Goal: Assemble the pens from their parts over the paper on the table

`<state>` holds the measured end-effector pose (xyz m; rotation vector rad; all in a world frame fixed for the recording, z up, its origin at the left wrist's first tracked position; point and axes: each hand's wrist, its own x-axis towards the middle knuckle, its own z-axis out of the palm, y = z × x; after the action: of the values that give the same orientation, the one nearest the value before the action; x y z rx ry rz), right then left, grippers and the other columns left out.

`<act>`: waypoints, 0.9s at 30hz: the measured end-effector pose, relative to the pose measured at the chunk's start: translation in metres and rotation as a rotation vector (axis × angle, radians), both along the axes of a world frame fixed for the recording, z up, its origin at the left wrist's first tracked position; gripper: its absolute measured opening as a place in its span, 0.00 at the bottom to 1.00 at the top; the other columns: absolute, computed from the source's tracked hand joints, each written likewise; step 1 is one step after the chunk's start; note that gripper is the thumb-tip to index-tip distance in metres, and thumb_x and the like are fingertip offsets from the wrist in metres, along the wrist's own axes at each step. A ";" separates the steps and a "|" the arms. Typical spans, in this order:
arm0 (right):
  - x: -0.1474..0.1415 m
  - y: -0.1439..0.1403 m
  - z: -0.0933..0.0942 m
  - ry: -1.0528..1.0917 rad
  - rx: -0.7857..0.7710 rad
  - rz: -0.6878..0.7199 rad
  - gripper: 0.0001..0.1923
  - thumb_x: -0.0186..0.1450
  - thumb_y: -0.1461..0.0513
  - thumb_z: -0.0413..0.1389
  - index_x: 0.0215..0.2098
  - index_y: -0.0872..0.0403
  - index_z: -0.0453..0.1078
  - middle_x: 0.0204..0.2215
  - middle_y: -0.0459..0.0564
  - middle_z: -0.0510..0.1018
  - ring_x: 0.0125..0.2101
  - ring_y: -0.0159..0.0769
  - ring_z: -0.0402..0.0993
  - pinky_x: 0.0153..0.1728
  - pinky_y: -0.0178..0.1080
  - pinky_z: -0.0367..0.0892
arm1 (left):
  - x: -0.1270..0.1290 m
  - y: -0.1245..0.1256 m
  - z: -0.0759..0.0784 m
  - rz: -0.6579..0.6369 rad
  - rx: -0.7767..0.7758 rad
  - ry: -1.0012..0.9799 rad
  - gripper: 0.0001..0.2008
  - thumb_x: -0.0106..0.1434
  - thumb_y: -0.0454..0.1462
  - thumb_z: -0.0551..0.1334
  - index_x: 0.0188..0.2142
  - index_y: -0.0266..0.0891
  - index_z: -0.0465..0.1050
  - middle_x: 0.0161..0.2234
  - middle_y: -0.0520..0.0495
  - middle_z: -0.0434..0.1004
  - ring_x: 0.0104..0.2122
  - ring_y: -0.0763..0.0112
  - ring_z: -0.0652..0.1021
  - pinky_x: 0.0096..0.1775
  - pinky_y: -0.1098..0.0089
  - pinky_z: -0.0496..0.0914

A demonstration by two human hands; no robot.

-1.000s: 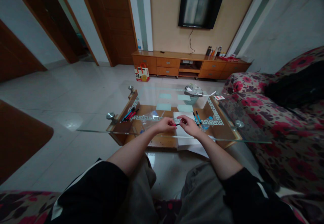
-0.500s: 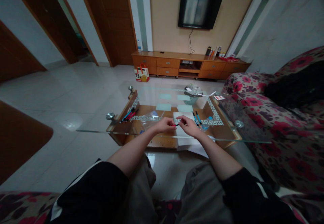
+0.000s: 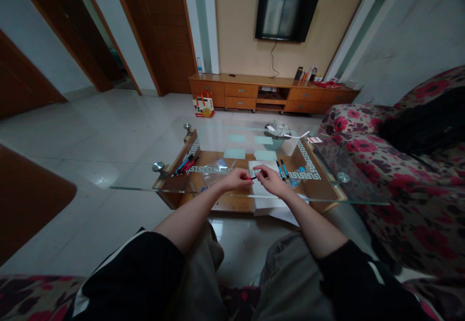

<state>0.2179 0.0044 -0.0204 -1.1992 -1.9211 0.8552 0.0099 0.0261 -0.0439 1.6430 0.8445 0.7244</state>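
While both my hands meet over the glass worktop (image 3: 145, 178), left hand (image 3: 238, 179) and right hand (image 3: 271, 179) pinch opposite ends of a small pen (image 3: 253, 178), seemingly for leverage, spare pens (image 3: 186, 164) at ten o'clock.

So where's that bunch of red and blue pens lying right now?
The bunch of pens lies on the glass table's left side, left of the left hand and beyond the round metal fitting.
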 end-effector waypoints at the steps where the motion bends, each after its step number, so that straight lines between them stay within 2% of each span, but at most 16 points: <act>1: -0.001 0.001 0.000 0.060 -0.035 -0.015 0.18 0.65 0.55 0.55 0.51 0.54 0.70 0.27 0.45 0.74 0.25 0.32 0.70 0.30 0.36 0.67 | 0.000 0.000 0.001 0.005 -0.002 -0.004 0.20 0.51 0.49 0.71 0.28 0.33 0.73 0.24 0.52 0.73 0.24 0.77 0.70 0.29 0.74 0.62; 5: -0.004 0.002 0.003 0.243 -0.181 -0.064 0.22 0.60 0.52 0.61 0.48 0.56 0.70 0.26 0.45 0.75 0.24 0.31 0.71 0.27 0.35 0.68 | 0.001 -0.003 0.006 0.012 0.004 -0.020 0.20 0.54 0.50 0.69 0.30 0.33 0.73 0.23 0.53 0.71 0.23 0.77 0.69 0.27 0.75 0.61; 11: -0.004 -0.002 0.007 0.181 -0.252 -0.026 0.23 0.57 0.48 0.62 0.41 0.57 0.75 0.24 0.47 0.76 0.24 0.33 0.71 0.23 0.33 0.64 | 0.002 -0.005 0.009 0.014 0.048 -0.027 0.20 0.55 0.50 0.69 0.29 0.32 0.73 0.23 0.53 0.70 0.23 0.78 0.68 0.27 0.75 0.60; 16: -0.003 0.001 0.003 0.194 -0.204 -0.011 0.21 0.57 0.46 0.62 0.31 0.56 0.75 0.25 0.48 0.77 0.24 0.32 0.70 0.26 0.34 0.65 | 0.002 -0.005 0.010 0.026 0.059 -0.033 0.20 0.56 0.49 0.69 0.31 0.32 0.74 0.23 0.53 0.70 0.23 0.78 0.67 0.27 0.76 0.59; 19: -0.001 0.005 0.001 0.238 -0.162 -0.082 0.21 0.59 0.45 0.60 0.28 0.55 0.73 0.24 0.47 0.77 0.23 0.31 0.69 0.25 0.34 0.64 | 0.002 -0.005 0.011 0.015 0.050 -0.045 0.20 0.55 0.49 0.69 0.33 0.32 0.75 0.26 0.51 0.72 0.25 0.76 0.69 0.29 0.75 0.62; 23: 0.002 0.008 0.000 0.284 -0.108 -0.189 0.21 0.61 0.45 0.58 0.26 0.53 0.69 0.18 0.44 0.71 0.21 0.32 0.66 0.24 0.34 0.62 | 0.002 -0.008 0.016 0.001 0.016 -0.041 0.19 0.55 0.48 0.69 0.33 0.32 0.73 0.25 0.52 0.71 0.25 0.77 0.69 0.28 0.75 0.62; 27: 0.004 0.012 -0.002 0.274 -0.043 -0.209 0.19 0.63 0.47 0.56 0.30 0.54 0.71 0.26 0.47 0.75 0.23 0.33 0.69 0.26 0.35 0.65 | 0.002 -0.011 0.021 0.044 -0.015 -0.020 0.17 0.61 0.48 0.63 0.34 0.34 0.71 0.26 0.51 0.72 0.25 0.75 0.71 0.27 0.75 0.63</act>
<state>0.2218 0.0164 -0.0229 -1.2147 -1.5364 0.9006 0.0123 0.0150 -0.0225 1.6056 0.8727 0.7621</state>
